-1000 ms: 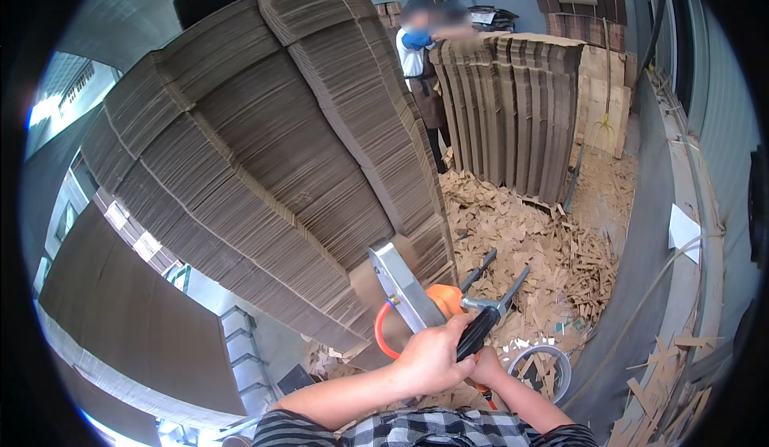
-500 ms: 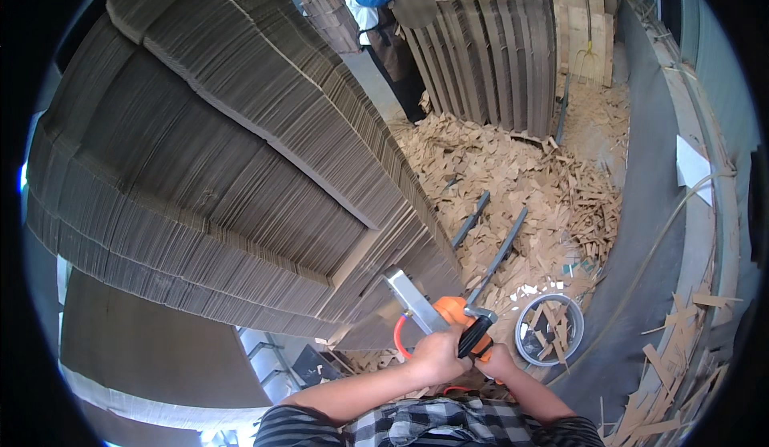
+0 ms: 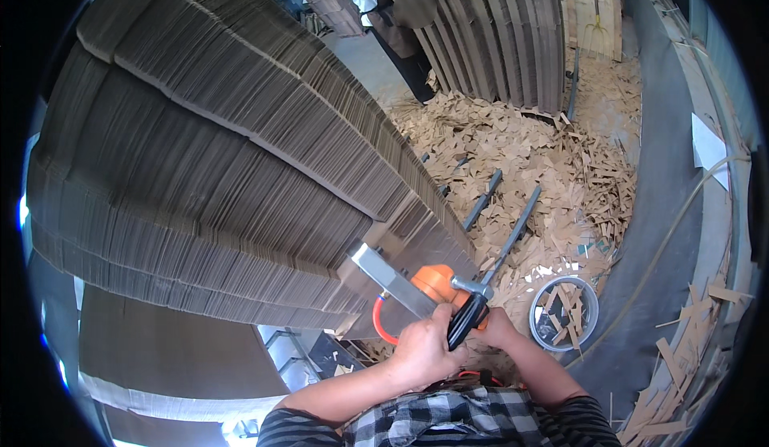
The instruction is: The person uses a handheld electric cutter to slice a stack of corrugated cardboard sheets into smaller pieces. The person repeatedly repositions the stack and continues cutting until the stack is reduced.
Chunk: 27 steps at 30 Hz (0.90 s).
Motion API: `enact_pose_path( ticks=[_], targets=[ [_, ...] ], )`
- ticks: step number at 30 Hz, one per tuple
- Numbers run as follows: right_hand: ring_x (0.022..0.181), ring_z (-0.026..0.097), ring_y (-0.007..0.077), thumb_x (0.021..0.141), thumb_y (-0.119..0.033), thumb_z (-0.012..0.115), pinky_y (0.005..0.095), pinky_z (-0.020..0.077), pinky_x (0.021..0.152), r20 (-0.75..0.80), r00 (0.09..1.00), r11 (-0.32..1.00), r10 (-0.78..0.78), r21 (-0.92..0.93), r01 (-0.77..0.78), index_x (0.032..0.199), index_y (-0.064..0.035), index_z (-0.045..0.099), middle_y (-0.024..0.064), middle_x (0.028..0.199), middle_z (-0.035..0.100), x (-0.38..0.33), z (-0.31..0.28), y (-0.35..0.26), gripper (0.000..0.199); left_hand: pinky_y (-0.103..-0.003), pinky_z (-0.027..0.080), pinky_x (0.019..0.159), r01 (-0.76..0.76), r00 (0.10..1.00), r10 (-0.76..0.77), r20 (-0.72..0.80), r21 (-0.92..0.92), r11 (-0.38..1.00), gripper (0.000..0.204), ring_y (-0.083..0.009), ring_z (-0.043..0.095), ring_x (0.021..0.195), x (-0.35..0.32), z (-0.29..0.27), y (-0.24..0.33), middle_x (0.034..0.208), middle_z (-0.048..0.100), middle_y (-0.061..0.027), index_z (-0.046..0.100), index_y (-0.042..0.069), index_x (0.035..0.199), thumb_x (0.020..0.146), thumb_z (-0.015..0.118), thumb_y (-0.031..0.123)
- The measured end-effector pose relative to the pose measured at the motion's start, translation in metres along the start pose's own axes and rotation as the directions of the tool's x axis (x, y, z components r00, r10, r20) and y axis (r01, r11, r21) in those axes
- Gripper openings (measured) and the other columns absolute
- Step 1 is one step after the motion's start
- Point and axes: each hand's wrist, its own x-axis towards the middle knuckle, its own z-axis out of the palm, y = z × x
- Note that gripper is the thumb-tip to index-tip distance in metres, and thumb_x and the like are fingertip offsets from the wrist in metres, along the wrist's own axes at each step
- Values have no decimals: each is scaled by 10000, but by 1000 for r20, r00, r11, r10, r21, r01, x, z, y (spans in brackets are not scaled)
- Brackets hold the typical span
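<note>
Both my hands grip an orange handheld pneumatic stripping tool [image 3: 432, 284] with a long silver metal head, a black handle and a red hose looping at its left. My left hand [image 3: 426, 343] is closed around the black handle. Behind the handle, my right hand [image 3: 498, 331] is closed on the orange rear part, its fingers partly hidden. The tool's metal head lies at the near end of a tall stack of brown cardboard sheets [image 3: 264, 70], close to the corner of a long recess in it. Whether the head touches the sheets I cannot tell.
Cardboard scraps [image 3: 513, 138] cover the floor ahead, with grey metal bars [image 3: 513, 231] among them. A round bucket [image 3: 595, 319] holding scraps stands at right. Farther off, a person [image 3: 392, 38] stands beside another cardboard stack [image 3: 489, 38]. A grey wall panel [image 3: 669, 142] curves along the right.
The tool has moved left and slightly up, its head closer to the recess in the stack. Both hands have moved with it and keep their grip. The whole view has shifted slightly.
</note>
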Motion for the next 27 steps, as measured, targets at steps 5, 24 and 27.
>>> enact_pose_path(
  ticks=[5,24,27],
  targets=[
    [754,647,314,649,-210,708,374,493,651,25,998,998,63,2,-63,812,-4,624,172,733,638,-11,18,61,276,-415,493,664,25,999,-21,45,-83,996,481,-374,624,736,20,32,-22,745,602,-196,460,-6,1060,654,658,159],
    [736,626,338,641,-195,703,419,496,635,-236,969,996,-79,28,89,833,-55,631,160,745,628,-18,39,180,248,-419,488,566,47,962,-50,269,19,999,434,-363,615,615,84,127,-60,637,587,-183,446,-23,991,683,683,173],
    [750,621,347,697,-209,656,419,493,637,-152,985,997,82,8,-82,864,-65,640,169,779,633,-7,36,160,221,-402,482,521,74,955,-68,289,-11,997,411,-349,602,549,76,115,-47,578,557,-165,419,-32,958,691,672,152]
  ],
)
